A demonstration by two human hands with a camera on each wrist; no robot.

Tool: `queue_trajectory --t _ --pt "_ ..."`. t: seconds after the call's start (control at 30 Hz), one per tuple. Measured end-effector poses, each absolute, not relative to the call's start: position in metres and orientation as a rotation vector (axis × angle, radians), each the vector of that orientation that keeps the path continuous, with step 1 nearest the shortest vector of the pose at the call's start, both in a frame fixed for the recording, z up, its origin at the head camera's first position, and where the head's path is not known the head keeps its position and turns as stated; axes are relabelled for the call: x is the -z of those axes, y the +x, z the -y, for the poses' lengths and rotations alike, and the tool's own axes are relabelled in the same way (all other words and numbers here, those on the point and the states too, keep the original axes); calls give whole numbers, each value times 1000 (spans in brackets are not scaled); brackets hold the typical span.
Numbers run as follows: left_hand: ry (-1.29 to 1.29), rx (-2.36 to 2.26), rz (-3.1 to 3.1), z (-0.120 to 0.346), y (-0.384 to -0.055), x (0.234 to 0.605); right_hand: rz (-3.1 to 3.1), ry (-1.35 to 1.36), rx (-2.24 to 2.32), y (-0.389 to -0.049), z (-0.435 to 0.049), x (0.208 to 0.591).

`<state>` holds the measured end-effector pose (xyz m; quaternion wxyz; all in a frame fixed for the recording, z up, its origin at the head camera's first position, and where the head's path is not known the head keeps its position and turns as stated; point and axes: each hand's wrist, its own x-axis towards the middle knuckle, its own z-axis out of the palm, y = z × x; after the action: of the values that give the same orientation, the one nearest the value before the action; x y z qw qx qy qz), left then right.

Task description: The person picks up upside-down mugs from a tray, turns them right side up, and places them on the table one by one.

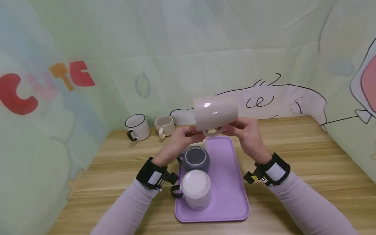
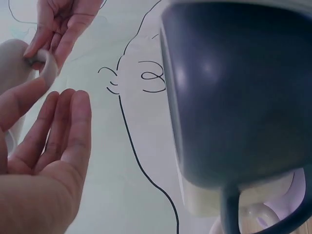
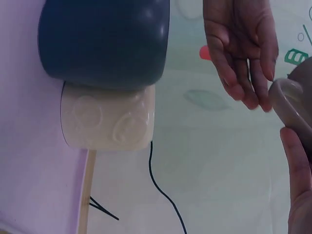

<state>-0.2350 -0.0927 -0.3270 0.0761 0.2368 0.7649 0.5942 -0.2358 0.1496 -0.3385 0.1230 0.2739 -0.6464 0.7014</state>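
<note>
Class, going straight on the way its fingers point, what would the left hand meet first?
The left hand would probably meet the handle of the raised pale mug first, though depth there is unclear.

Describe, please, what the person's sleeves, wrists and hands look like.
Both sleeves are pale lilac-grey. Each wrist wears a black strap with a pale rectangular patch and a small dark device; the right device carries a yellow mark. The left hand and right hand are ungloved.

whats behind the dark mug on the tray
A cream mug with raised swirls sits behind the dark mug. In the head view, the left hand and dark mug cover much of it.
</note>
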Motion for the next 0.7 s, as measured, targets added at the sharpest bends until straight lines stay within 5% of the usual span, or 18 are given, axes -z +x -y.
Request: queue_trajectory --t 0.7 --pt "639 -2204 -2074 84 -229 323 1829 740 -2361 -230 -134 345"
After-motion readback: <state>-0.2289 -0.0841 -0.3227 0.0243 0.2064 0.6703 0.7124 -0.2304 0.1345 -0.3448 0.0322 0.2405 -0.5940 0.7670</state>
